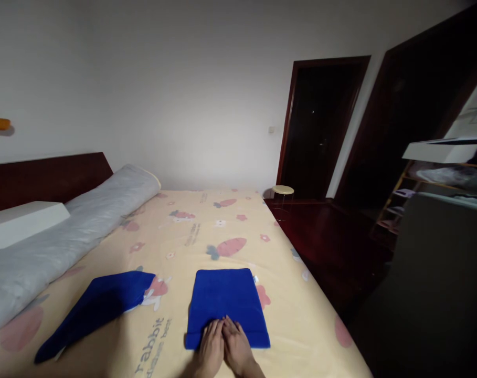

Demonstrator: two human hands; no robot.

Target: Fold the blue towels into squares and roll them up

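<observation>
Blue cloth (227, 296) lies flat on the bed (297, 320) beneath our left hand (212, 344) and right hand (237, 344), both pressing it, neither gripping; we judge it light, soft, limp, not fragile, best taken by its two near corners.

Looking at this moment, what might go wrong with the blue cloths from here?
The left hand and right hand rest on the near part of the flat blue cloth; sliding them might ruck it or skew its edges. The bedsheet beneath could wrinkle along with it. The other blue cloth lies askew and may keep creases.
</observation>
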